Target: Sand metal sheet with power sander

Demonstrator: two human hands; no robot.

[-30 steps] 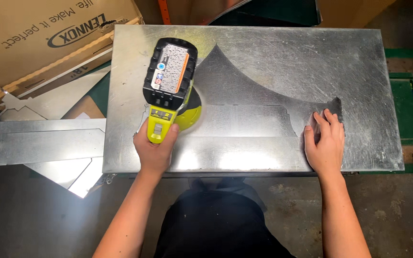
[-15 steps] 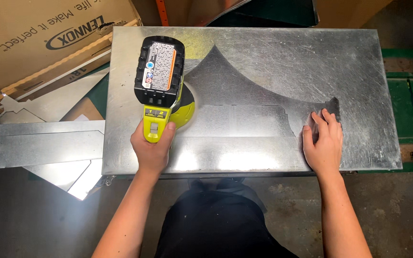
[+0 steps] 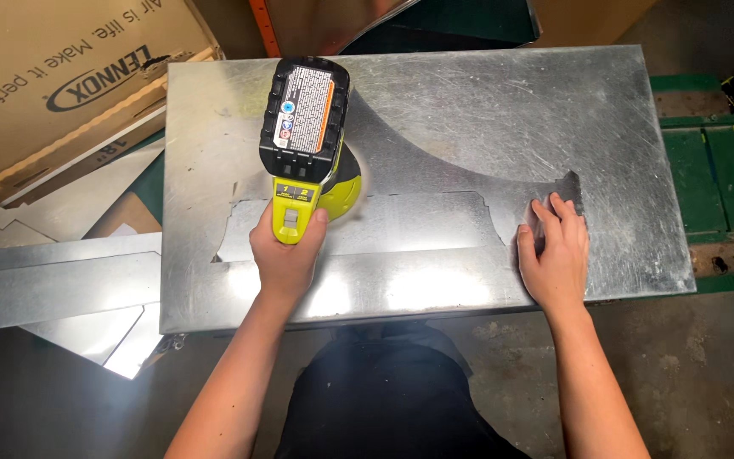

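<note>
Left hand (image 3: 289, 246) grips sander (image 3: 306, 144) — right hand (image 3: 556, 255) flat on cut sheet (image 3: 401, 225).

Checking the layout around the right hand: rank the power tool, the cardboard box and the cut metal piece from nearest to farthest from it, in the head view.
1. Cut metal piece: under the right hand, touching.
2. Power tool: to its left, held by the left hand.
3. Cardboard box: far left, beyond the sheet.

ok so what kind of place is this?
Likely a sheet-metal workshop: a large galvanised steel sheet as the work surface, a yellow-green cordless power tool in the left hand, offcut metal strips and a brown cardboard carton nearby.
</note>
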